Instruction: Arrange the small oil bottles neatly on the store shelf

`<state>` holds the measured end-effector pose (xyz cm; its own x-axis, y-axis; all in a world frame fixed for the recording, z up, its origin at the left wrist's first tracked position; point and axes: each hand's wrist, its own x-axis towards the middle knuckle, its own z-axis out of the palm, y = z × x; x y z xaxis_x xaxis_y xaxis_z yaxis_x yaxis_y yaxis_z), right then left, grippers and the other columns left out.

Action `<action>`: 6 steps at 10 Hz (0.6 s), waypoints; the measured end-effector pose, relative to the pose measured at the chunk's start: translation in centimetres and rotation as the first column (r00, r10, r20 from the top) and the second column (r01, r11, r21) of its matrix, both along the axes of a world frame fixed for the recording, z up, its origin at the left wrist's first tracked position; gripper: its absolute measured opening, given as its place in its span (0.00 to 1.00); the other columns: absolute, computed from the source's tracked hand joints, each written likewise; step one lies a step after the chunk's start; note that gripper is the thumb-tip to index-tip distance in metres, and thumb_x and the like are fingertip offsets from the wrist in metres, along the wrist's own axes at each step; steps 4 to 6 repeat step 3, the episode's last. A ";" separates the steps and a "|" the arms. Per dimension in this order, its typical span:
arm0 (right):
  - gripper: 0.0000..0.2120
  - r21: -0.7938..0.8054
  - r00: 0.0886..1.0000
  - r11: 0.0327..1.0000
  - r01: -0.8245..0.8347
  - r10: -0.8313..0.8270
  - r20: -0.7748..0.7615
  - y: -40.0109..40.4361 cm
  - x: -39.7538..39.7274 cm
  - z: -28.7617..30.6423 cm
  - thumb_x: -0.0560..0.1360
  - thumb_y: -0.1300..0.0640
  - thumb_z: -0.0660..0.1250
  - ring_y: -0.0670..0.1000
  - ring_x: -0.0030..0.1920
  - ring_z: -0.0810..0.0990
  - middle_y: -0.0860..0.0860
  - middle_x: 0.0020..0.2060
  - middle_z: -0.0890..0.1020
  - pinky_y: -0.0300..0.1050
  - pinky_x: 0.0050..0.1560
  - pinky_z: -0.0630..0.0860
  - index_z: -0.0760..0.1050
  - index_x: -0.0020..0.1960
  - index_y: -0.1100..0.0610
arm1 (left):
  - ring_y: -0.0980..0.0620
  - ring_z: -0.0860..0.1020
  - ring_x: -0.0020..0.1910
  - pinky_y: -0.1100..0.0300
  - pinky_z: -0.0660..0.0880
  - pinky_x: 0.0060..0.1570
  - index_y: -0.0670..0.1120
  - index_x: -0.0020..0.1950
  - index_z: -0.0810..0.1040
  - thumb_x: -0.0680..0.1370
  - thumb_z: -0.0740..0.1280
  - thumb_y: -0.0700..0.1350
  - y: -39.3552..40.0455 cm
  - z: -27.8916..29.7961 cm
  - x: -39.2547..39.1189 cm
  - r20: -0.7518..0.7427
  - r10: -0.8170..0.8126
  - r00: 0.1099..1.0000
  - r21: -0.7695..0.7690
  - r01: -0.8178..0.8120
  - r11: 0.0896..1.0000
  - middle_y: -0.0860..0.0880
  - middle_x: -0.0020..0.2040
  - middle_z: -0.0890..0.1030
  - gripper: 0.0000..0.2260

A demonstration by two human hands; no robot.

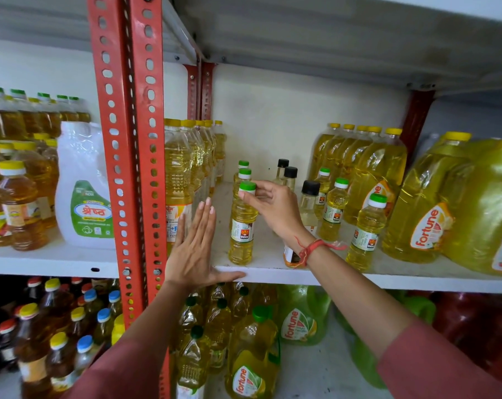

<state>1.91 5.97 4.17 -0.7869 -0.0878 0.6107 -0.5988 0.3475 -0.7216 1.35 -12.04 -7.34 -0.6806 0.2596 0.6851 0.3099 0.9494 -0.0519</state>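
Note:
A small green-capped oil bottle stands upright near the front of the white shelf. My right hand pinches its cap from the right. Two more green-capped small bottles line up behind it. My left hand is flat and open, fingers up, just left of the bottle, its thumb resting on the shelf edge. Other small green-capped bottles stand to the right, and black-capped small bottles sit behind my right wrist. One small bottle is partly hidden under that wrist.
Tall yellow-capped oil bottles stand at the shelf's left end beside the red slotted post. Large Fortune jugs fill the right side. The left bay holds a white jug and amber bottles. The shelf below is packed with bottles.

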 end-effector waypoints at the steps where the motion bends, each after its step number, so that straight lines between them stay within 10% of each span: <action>1: 0.14 0.012 1.000 1.000 0.008 -0.008 0.011 -0.1 0.1 0.1 0.70 0.54 0.73 0.36 0.40 0.79 0.50 0.46 0.85 0.25 0.41 0.75 0.80 0.54 0.55 | 0.41 0.48 0.80 0.43 0.39 0.78 0.37 0.80 0.43 0.64 0.54 0.83 0.2 0.1 0.2 -0.002 0.024 1.000 -0.009 -0.025 1.000 0.40 0.82 0.44 0.63; 6: 0.22 0.066 0.994 0.992 0.107 -0.106 -0.017 0.3 1.5 1.3 0.68 0.44 0.73 0.40 0.41 0.79 0.52 0.51 0.84 0.29 0.43 0.73 0.78 0.57 0.55 | 0.44 0.48 0.81 0.46 0.39 0.78 0.35 0.80 0.49 0.71 0.54 0.77 0.4 0.9 1.3 -0.096 -0.059 0.994 0.051 0.064 0.997 0.38 0.81 0.52 0.54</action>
